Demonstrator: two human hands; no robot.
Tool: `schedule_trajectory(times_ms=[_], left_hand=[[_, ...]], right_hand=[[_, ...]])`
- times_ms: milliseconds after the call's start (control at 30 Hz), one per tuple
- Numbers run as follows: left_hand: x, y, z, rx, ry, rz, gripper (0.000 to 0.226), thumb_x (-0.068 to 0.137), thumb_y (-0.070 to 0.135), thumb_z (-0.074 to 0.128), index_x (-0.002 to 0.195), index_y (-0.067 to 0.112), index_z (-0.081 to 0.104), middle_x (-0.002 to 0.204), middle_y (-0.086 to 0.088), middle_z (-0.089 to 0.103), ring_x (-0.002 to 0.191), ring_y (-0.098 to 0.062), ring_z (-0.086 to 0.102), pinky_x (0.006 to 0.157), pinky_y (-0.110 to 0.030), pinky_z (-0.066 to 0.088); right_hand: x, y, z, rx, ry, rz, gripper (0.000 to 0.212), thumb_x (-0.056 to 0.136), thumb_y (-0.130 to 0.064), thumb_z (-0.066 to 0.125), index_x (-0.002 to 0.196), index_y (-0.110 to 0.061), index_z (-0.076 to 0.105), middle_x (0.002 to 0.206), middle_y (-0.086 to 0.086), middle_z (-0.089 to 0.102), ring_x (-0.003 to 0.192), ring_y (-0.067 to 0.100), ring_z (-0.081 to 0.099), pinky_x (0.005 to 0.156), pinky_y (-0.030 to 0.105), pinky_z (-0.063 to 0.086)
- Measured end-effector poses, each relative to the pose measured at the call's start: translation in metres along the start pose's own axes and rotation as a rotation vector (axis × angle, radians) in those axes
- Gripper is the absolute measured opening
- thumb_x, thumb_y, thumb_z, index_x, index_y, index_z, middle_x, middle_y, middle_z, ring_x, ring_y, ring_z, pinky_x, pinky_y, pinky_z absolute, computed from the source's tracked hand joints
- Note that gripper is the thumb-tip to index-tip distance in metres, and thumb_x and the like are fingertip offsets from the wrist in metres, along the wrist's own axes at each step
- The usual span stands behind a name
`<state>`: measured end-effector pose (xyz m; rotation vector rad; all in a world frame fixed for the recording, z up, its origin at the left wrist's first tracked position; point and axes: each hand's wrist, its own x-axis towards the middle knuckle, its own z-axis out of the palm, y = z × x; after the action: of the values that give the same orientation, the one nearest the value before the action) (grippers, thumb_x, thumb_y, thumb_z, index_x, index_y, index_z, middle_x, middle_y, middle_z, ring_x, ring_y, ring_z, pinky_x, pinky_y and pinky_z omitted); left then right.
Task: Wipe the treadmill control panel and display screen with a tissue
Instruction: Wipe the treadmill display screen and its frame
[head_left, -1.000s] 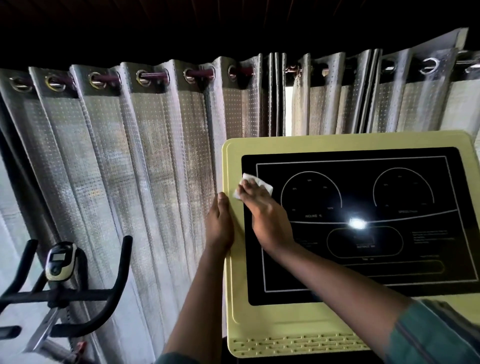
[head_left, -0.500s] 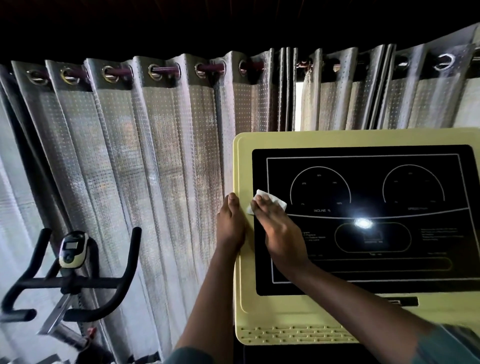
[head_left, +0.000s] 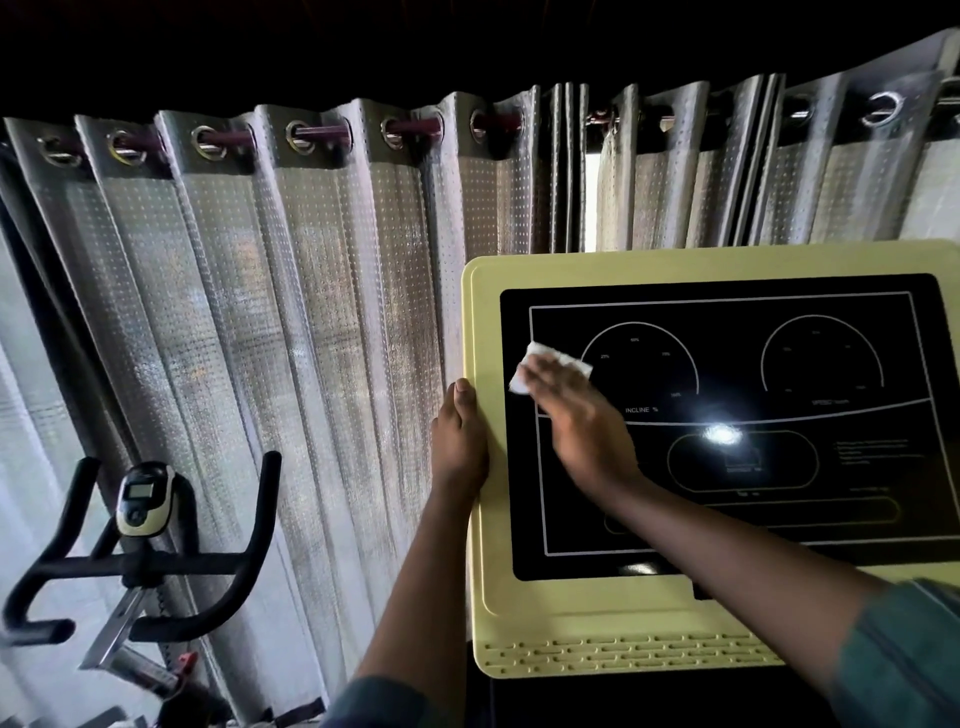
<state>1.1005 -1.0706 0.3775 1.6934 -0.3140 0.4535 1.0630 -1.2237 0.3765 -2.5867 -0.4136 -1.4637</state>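
Observation:
The treadmill control panel (head_left: 483, 582) has a pale yellow frame around a black display screen (head_left: 779, 530) with two dial outlines and a light glare. My right hand (head_left: 582, 421) lies flat on the screen's left side, fingers straight, pressing a white tissue (head_left: 540, 364) against the glass beside the "INCLINE %" dial. My left hand (head_left: 460, 441) holds the panel's left edge, thumb on the yellow front, the other fingers hidden behind the edge.
Grey eyelet curtains (head_left: 260, 322) hang close behind and to the left of the panel. An exercise bike's black handlebars and small console (head_left: 140, 499) stand at the lower left.
My right hand has slid the tissue to the right and slightly up across the screen, from the yellow rim's inner edge toward the incline dial. My left hand has kept its hold on the edge.

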Motion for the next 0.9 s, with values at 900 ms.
schedule_trajectory(times_ms=[900], left_hand=[[-0.001,-0.001,0.003,-0.034,0.037,0.033,0.062,0.107,0.044,0.023,0.122,-0.006,0.057,0.122,-0.023,0.063,0.113,-0.033,0.058,0.096,-0.039,0.045]], right_hand=[[-0.003,0.061,-0.035,-0.007,0.112,0.247,0.061,0.087,0.020,0.048,0.140,-0.008,0.056,0.150,0.011,0.049,0.142,0.021,0.044,0.115,0.040,0.040]])
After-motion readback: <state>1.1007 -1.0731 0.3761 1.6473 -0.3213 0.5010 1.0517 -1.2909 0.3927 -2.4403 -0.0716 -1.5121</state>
